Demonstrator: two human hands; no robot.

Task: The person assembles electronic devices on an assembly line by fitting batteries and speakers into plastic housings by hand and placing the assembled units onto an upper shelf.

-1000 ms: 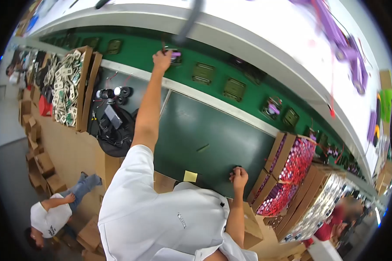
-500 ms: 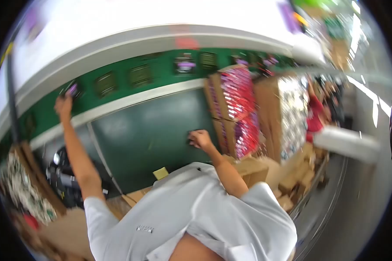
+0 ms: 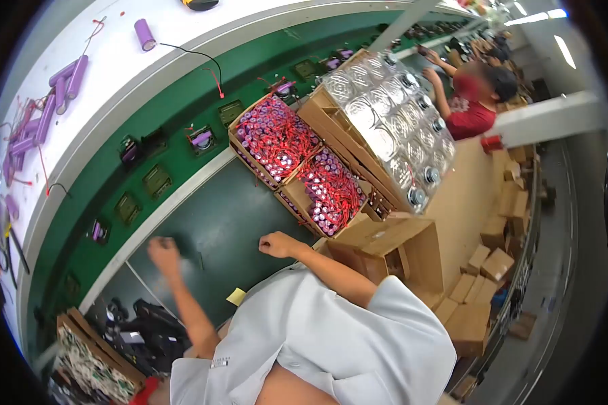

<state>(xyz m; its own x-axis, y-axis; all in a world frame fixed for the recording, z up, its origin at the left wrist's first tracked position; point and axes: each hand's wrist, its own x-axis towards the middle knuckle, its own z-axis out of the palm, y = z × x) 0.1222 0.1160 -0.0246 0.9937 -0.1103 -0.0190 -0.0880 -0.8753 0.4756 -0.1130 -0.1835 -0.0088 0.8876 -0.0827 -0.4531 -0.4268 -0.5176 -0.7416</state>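
My left hand (image 3: 163,255) is above the dark green work mat (image 3: 206,202), near the white rail. It is empty as far as I can see, but motion blur smears its fingers. Over the same mat, closer to my body, my right hand (image 3: 277,245) is closed with its fingers curled in; whatever they may hold is hidden. Nearest the right hand is a cardboard box of purple battery cells with red wires (image 3: 331,196), with a second such box (image 3: 273,135) behind it. Beyond the rail, a small black housing with a purple cell (image 3: 99,231) lies on the green conveyor (image 3: 175,145).
A tray of clear plastic blisters (image 3: 378,101) stands to the right, with an open carton (image 3: 392,253) below it. Loose purple cells (image 3: 61,84) lie on the white shelf. Black parts (image 3: 148,331) sit at left. A co-worker in red (image 3: 469,118) is farther along.
My left hand has come back from a housing on the conveyor to above the mat. My right hand has shifted slightly left and toward me. The head view has turned, showing more of the boxes.
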